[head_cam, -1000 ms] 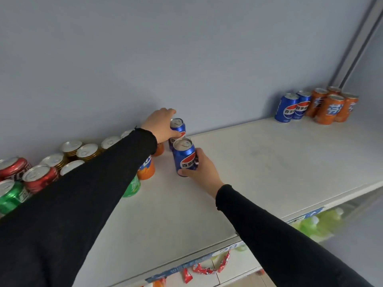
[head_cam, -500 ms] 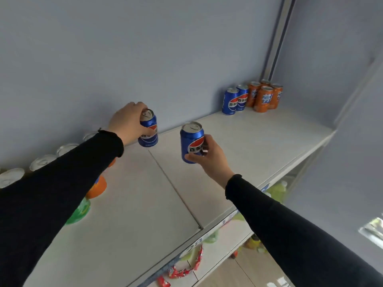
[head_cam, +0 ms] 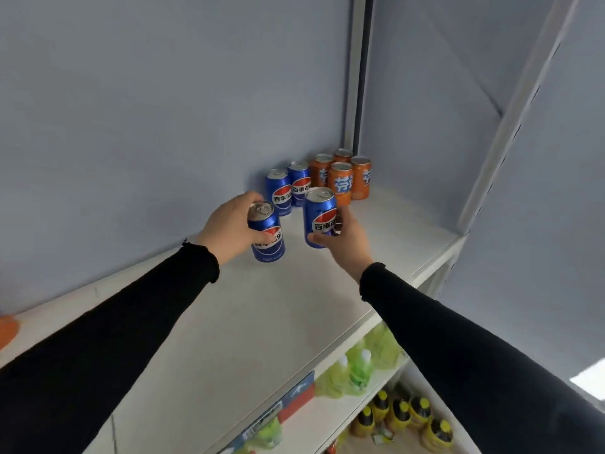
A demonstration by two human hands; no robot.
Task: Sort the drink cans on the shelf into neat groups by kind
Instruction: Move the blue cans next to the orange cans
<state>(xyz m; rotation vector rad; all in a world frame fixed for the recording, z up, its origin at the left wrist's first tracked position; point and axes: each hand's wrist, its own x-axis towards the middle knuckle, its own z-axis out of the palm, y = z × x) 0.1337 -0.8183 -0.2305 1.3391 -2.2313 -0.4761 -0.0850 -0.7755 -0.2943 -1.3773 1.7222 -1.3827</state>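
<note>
left hand [head_cam: 229,224] wraps a blue can [head_cam: 266,237] | right hand [head_cam: 343,239] grips a second blue can [head_cam: 319,216], both just above the shelf [head_cam: 262,322] | beyond: two blue cans [head_cam: 288,188] touching four orange cans [head_cam: 343,178] in the back corner

Two blue cans [head_cam: 266,235] [head_cam: 319,217] held upright (one per hand), near shelved blue [head_cam: 279,191] and orange cans [head_cam: 341,187]

Both held cans [head_cam: 266,235] nearer blue group [head_cam: 288,188] (airborne).
</note>
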